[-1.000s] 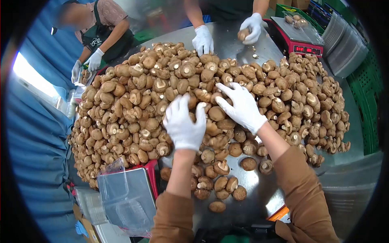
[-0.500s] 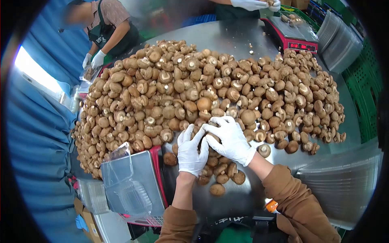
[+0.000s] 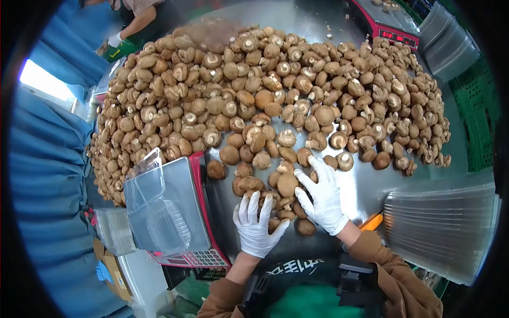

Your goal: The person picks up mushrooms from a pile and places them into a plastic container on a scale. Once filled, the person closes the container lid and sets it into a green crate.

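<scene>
Brown mushrooms (image 3: 254,98) lie in a broad heap across the metal table (image 3: 339,241). A smaller loose group (image 3: 287,184) sits near its front edge, between my white-gloved hands. My left hand (image 3: 256,225) has its fingers spread against the lower left mushrooms of this group. On its right side, my right hand (image 3: 322,197) is spread too, fingertips touching mushrooms. Neither hand is closed round one. To the left, a clear plastic tray (image 3: 168,225) with its lid raised rests on a red-edged scale (image 3: 208,212).
Stacked clear trays stand at the right (image 3: 440,228) and lower left (image 3: 114,230). An orange-handled object (image 3: 371,222) lies beside my right wrist. A second scale (image 3: 389,24) is at the back right. Another person's gloved hand (image 3: 115,40) shows at the upper left.
Both hands have come back toward me and moved apart, their fingers now spread. Several mushrooms stand nearer the front, apart from the heap. The view has tilted down.
</scene>
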